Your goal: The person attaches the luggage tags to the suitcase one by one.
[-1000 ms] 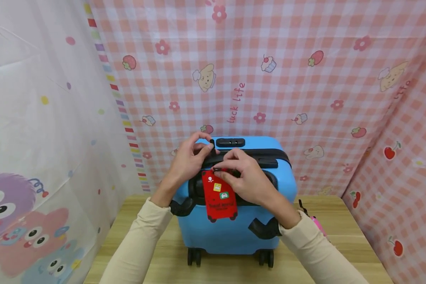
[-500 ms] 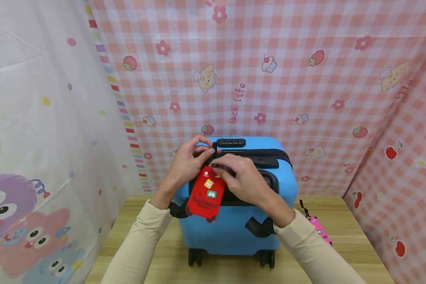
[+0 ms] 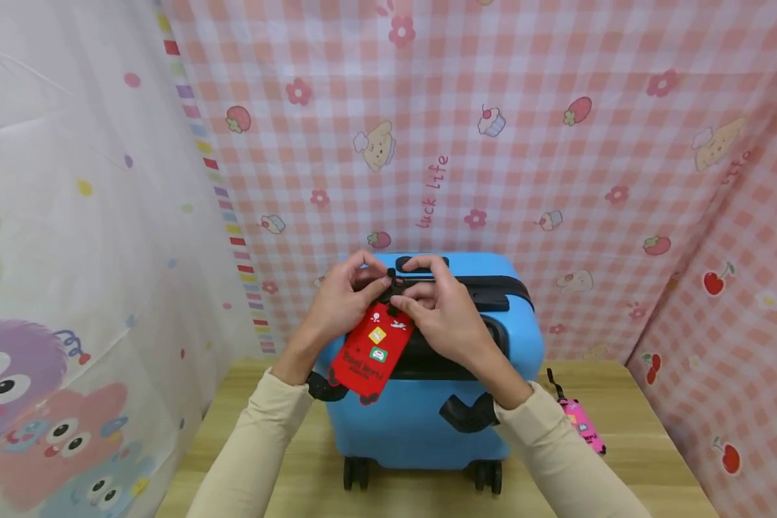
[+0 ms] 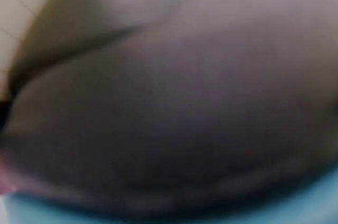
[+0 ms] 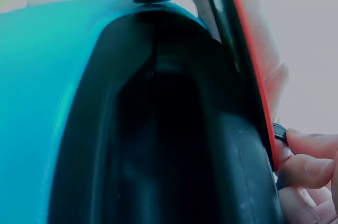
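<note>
A red suitcase-shaped luggage tag [image 3: 372, 356] hangs slanted to the lower left in front of the upright blue suitcase [image 3: 421, 424]. Its black strap [image 3: 391, 275] stands up at the suitcase's black top handle. My left hand [image 3: 339, 301] pinches the upper end of that strap between thumb and fingertips. Just right of it, my right hand [image 3: 452, 316] pinches the strap near the tag's top, index finger raised. In the right wrist view the red tag [image 5: 256, 71] appears edge-on, with fingertips [image 5: 311, 171] by a black strap piece. The left wrist view is blurred and mostly dark.
A pink luggage tag [image 3: 581, 426] with a black strap lies on the wooden table [image 3: 628, 460], right of the suitcase. Black wheels [image 3: 356, 473] support the case. Behind hangs a pink checked cloth [image 3: 524, 165]; a white cartoon-print cloth [image 3: 103, 252] hangs at left.
The red tag has swung to the lower left. My right fingers have moved up the strap, and the index finger has lifted. The left hand has kept its pinch on the strap.
</note>
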Demonstrator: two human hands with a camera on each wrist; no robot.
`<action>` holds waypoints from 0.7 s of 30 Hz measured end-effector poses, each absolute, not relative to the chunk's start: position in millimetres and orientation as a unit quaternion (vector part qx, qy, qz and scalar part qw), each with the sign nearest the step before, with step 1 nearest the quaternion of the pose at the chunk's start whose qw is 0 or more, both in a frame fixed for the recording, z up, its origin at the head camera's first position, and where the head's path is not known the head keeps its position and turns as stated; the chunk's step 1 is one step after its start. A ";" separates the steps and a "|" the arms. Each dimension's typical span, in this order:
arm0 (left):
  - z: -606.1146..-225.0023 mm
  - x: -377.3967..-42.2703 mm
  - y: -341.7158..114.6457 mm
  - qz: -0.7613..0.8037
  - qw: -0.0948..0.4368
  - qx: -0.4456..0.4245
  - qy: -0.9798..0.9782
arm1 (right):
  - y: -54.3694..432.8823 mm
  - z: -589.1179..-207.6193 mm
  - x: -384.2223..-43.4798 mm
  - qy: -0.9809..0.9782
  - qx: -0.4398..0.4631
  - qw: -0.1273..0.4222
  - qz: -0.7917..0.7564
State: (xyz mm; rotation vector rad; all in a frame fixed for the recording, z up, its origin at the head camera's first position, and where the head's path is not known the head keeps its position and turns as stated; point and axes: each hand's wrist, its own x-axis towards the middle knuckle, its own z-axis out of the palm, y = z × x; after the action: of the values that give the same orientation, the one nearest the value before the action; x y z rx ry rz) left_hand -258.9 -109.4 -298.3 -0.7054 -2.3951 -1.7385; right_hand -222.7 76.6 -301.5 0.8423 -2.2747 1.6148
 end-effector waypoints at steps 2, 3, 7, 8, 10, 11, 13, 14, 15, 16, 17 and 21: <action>-299.6 -258.1 -109.9 -0.569 0.052 -0.234 -0.787 | 77.0 -301.9 -221.6 -0.766 0.272 0.087 0.576; -300.2 -257.3 -110.4 -0.569 0.054 -0.236 -0.786 | 77.1 -302.1 -221.3 -0.761 0.268 0.077 0.586; -302.3 -255.4 -111.4 -0.558 0.066 -0.245 -0.790 | 78.5 -302.8 -219.8 -0.751 0.255 0.059 0.607; -302.7 -255.2 -111.5 -0.556 0.069 -0.248 -0.790 | 79.1 -303.1 -219.7 -0.749 0.252 0.059 0.610; -303.1 -255.2 -111.2 -0.552 0.074 -0.255 -0.791 | 80.1 -303.5 -219.4 -0.746 0.246 0.060 0.616; -303.2 -255.0 -111.0 -0.550 0.077 -0.258 -0.791 | 80.5 -303.6 -219.1 -0.745 0.243 0.062 0.618; -303.7 -255.3 -110.8 -0.550 0.078 -0.261 -0.790 | 80.8 -303.4 -218.8 -0.746 0.240 0.064 0.617; -303.9 -255.3 -110.7 -0.550 0.079 -0.262 -0.789 | 81.0 -303.2 -218.6 -0.747 0.239 0.065 0.617; -304.2 -255.5 -110.6 -0.549 0.081 -0.263 -0.789 | 81.0 -302.9 -218.5 -0.748 0.238 0.067 0.615; -304.4 -255.7 -110.5 -0.549 0.083 -0.263 -0.789 | 81.3 -302.9 -218.8 -0.750 0.239 0.069 0.613; -304.6 -256.0 -110.3 -0.549 0.084 -0.263 -0.789 | 81.4 -302.9 -219.1 -0.752 0.239 0.072 0.610; -303.5 -256.2 -109.9 -0.556 0.086 -0.263 -0.784 | 81.9 -302.4 -221.0 -0.759 0.245 0.080 0.597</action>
State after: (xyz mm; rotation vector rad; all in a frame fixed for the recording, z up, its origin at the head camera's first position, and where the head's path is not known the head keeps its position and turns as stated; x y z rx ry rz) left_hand -256.2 -109.9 -303.5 -0.7842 -2.3366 -1.6565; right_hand -221.0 81.9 -302.4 0.7338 -2.2702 1.7865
